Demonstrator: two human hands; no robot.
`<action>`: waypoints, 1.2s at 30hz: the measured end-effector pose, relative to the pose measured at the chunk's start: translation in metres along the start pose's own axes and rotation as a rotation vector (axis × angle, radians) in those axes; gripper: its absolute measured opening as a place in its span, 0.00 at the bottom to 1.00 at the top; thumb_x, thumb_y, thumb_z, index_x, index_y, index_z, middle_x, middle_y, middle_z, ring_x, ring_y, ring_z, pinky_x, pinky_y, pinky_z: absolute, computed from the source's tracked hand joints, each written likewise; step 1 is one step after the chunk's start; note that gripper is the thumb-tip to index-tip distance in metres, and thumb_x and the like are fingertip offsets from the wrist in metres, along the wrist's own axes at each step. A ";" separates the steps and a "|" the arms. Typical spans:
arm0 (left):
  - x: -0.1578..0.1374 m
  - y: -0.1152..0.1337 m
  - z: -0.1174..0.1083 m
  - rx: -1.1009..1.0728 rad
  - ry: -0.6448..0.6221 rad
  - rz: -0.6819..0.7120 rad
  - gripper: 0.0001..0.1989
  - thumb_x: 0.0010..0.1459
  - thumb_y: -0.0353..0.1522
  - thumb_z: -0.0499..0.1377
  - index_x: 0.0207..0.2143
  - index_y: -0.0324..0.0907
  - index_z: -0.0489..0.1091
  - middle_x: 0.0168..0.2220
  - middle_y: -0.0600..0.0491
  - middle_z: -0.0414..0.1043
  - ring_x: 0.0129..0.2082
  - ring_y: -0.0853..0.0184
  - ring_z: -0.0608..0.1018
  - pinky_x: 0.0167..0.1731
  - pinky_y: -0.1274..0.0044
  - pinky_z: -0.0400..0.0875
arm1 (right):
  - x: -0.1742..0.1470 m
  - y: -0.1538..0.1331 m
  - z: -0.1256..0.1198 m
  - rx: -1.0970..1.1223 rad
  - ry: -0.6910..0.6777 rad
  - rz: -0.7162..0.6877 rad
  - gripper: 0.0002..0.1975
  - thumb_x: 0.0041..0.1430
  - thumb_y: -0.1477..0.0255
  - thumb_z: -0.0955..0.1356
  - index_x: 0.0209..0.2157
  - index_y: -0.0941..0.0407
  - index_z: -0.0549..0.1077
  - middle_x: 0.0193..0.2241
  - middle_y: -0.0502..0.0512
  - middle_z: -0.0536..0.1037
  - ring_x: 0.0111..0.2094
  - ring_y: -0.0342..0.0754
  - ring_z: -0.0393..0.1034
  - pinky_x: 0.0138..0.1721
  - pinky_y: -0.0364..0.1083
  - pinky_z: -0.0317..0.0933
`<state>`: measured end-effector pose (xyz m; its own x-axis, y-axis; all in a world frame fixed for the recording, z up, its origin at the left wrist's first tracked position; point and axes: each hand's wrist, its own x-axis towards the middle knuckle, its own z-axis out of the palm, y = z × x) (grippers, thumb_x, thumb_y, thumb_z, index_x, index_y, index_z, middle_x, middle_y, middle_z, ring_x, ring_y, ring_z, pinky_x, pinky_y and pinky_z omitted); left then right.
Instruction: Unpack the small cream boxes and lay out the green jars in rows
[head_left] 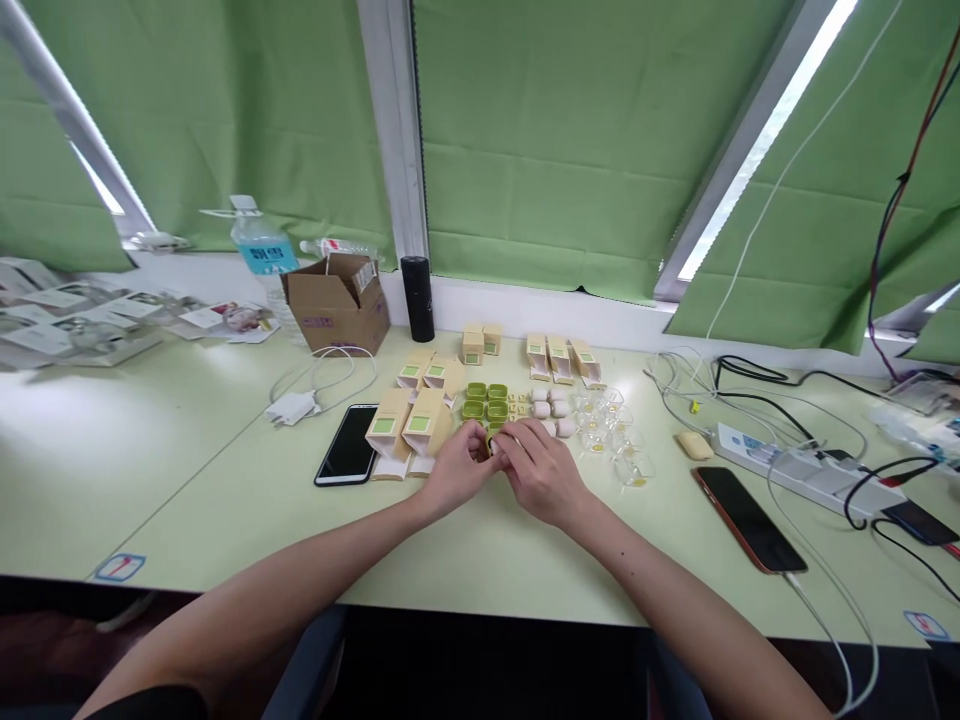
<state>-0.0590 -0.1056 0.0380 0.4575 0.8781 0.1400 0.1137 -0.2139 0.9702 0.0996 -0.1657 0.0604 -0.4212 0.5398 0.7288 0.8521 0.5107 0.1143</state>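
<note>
Both hands meet over the middle of the table. My left hand [463,462] is closed, thumb and fingers around a small green piece [490,442], mostly hidden by the fingers. The fingertips of my right hand [541,470] are pinched against that same piece, with a pale bit showing between them. Just beyond are several small square green cups [496,392] in rows. Tiny yellowish pieces [517,406] lie beside those. Farther right come white rounded pieces [559,409] and clear plastic shells [596,438]. Open beige cartons [390,415] with green labels stand left of my hands.
More beige cartons [559,358] stand at the back. Left are a black phone [347,446], a white charger [292,407], a brown box [337,305], a water bottle [264,255] and a black cylinder [418,300]. A phone [748,520], power strip [787,470] and cables lie right.
</note>
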 end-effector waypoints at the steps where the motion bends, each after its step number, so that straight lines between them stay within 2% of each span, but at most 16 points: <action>1: 0.000 0.001 -0.001 0.032 -0.004 0.004 0.21 0.51 0.43 0.68 0.32 0.45 0.58 0.24 0.61 0.65 0.25 0.70 0.70 0.26 0.78 0.62 | -0.003 0.001 0.001 0.024 0.022 0.006 0.12 0.67 0.81 0.62 0.48 0.60 0.74 0.43 0.63 0.78 0.45 0.54 0.70 0.36 0.49 0.70; 4: -0.002 0.002 -0.004 0.158 -0.030 0.048 0.21 0.52 0.45 0.67 0.31 0.45 0.59 0.25 0.60 0.65 0.26 0.68 0.70 0.26 0.77 0.63 | -0.010 0.001 0.001 0.073 0.065 0.025 0.11 0.67 0.79 0.63 0.48 0.59 0.74 0.42 0.64 0.77 0.44 0.54 0.71 0.38 0.49 0.71; 7: -0.004 0.004 -0.009 0.272 -0.013 0.204 0.17 0.60 0.47 0.61 0.34 0.44 0.63 0.31 0.55 0.69 0.32 0.65 0.72 0.34 0.73 0.68 | -0.012 0.002 0.000 0.093 0.100 0.059 0.11 0.68 0.76 0.65 0.49 0.57 0.74 0.40 0.62 0.76 0.43 0.54 0.72 0.36 0.49 0.70; 11: -0.006 0.003 -0.013 0.322 0.034 0.423 0.17 0.65 0.44 0.58 0.49 0.43 0.67 0.48 0.44 0.71 0.47 0.58 0.74 0.49 0.66 0.71 | -0.013 0.003 0.001 0.094 0.146 0.078 0.11 0.67 0.74 0.66 0.50 0.55 0.74 0.41 0.62 0.77 0.43 0.54 0.73 0.38 0.50 0.71; 14: -0.008 -0.001 -0.012 0.318 -0.037 0.436 0.19 0.67 0.40 0.56 0.57 0.45 0.66 0.55 0.43 0.72 0.55 0.55 0.74 0.56 0.62 0.70 | -0.016 0.004 0.005 0.112 0.143 0.099 0.11 0.68 0.73 0.66 0.51 0.55 0.73 0.42 0.62 0.78 0.42 0.54 0.75 0.37 0.49 0.72; 17: -0.008 -0.006 -0.011 0.310 -0.087 0.424 0.19 0.69 0.39 0.54 0.60 0.45 0.66 0.57 0.43 0.72 0.58 0.55 0.74 0.59 0.60 0.69 | -0.020 0.004 0.010 0.152 0.128 0.104 0.13 0.69 0.72 0.65 0.53 0.56 0.72 0.43 0.63 0.78 0.44 0.53 0.76 0.36 0.48 0.73; 23: -0.008 -0.004 -0.013 0.274 -0.101 0.388 0.20 0.69 0.40 0.54 0.59 0.44 0.68 0.54 0.43 0.75 0.55 0.55 0.76 0.56 0.61 0.71 | -0.021 0.003 0.014 0.250 0.129 0.124 0.14 0.69 0.72 0.65 0.55 0.56 0.70 0.44 0.64 0.77 0.45 0.53 0.76 0.38 0.49 0.76; 30: -0.008 -0.001 -0.012 0.285 -0.055 0.380 0.17 0.68 0.40 0.54 0.53 0.43 0.73 0.46 0.44 0.78 0.46 0.56 0.79 0.49 0.63 0.75 | -0.024 0.003 0.016 0.420 0.068 0.191 0.21 0.68 0.72 0.66 0.61 0.54 0.67 0.47 0.64 0.74 0.47 0.54 0.74 0.41 0.52 0.78; 36: -0.008 -0.001 -0.013 0.289 -0.064 0.366 0.18 0.68 0.42 0.54 0.53 0.43 0.73 0.46 0.44 0.78 0.45 0.57 0.79 0.48 0.64 0.75 | -0.026 0.006 0.018 0.488 0.068 0.222 0.20 0.67 0.72 0.67 0.60 0.52 0.69 0.46 0.61 0.73 0.42 0.50 0.74 0.36 0.49 0.77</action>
<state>-0.0738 -0.1070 0.0389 0.5662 0.6963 0.4412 0.1715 -0.6230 0.7632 0.1097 -0.1648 0.0298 -0.2123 0.6337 0.7439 0.6682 0.6496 -0.3627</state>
